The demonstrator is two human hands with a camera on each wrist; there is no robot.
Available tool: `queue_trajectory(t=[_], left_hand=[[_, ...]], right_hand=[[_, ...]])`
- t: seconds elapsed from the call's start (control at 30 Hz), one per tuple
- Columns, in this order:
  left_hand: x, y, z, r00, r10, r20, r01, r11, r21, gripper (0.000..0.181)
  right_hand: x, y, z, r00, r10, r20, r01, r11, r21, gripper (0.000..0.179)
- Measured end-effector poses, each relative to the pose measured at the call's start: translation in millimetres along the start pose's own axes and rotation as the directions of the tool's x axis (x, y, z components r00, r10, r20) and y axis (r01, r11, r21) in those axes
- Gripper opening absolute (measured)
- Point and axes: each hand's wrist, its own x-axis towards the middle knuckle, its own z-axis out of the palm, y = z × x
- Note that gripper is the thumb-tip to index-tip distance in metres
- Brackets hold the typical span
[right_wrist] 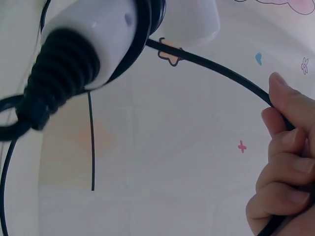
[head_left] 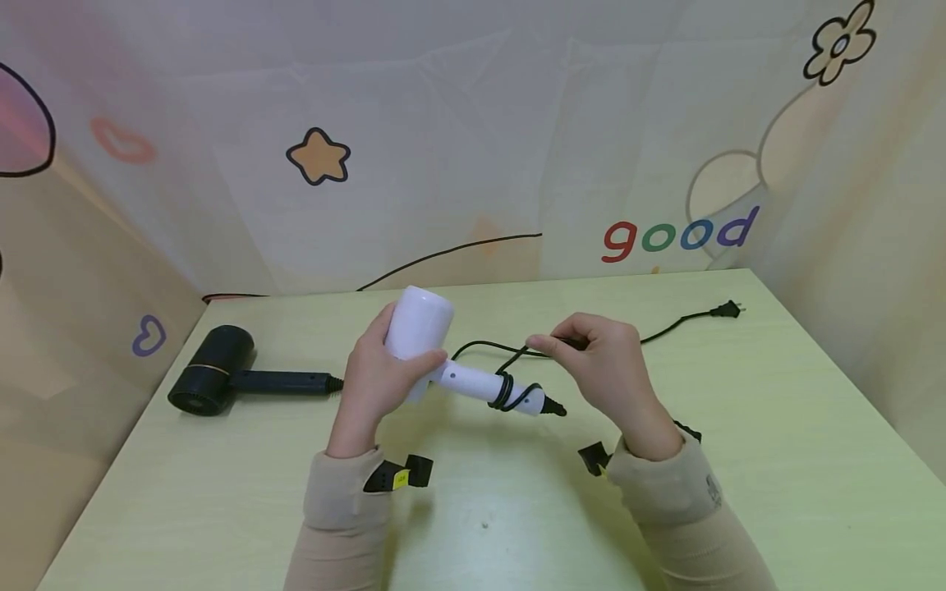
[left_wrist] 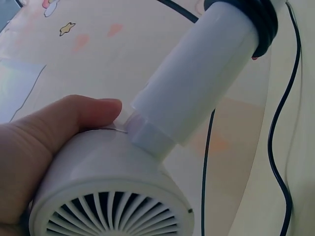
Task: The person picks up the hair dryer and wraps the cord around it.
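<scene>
My left hand (head_left: 377, 369) grips the barrel of a white hair dryer (head_left: 420, 324), thumb near the joint with the handle. Its vent grille (left_wrist: 113, 214) shows large in the left wrist view. The white handle (head_left: 473, 380) points right and slightly down, with several turns of black cord (head_left: 506, 392) wound near its end. At the handle's tip is a ribbed black sleeve (right_wrist: 59, 73). My right hand (head_left: 608, 361) pinches the cord between thumb and fingers, to the right of the handle. From the handle to those fingers runs a stretch of cord (right_wrist: 216, 68).
A black hair dryer (head_left: 214, 371) lies on the left of the table (head_left: 739, 509), its handle toward my left hand. Behind my right hand, the cord leads to a black plug (head_left: 727, 309) at the back right. A printed curtain (head_left: 458, 148) stands behind the table.
</scene>
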Motion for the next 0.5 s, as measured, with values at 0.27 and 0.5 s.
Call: queue_trajectory(t=[0.27,0.5], left_hand=[[0.5,0.7,3.6,0.996,-0.007,-0.09,0.004,1.0,-0.03,0.076],[0.5,0.5,6.2,0.984,-0.026,-0.179,0.013,0.997,-0.074,0.077]], right_hand=[[-6.3,-13,-1,0.999,-0.051,-0.003,0.051,0.999,-0.006,0.013],[-11.3,-22,-1,0.995,-0.088,0.036,0.088,0.996,0.009,0.008]])
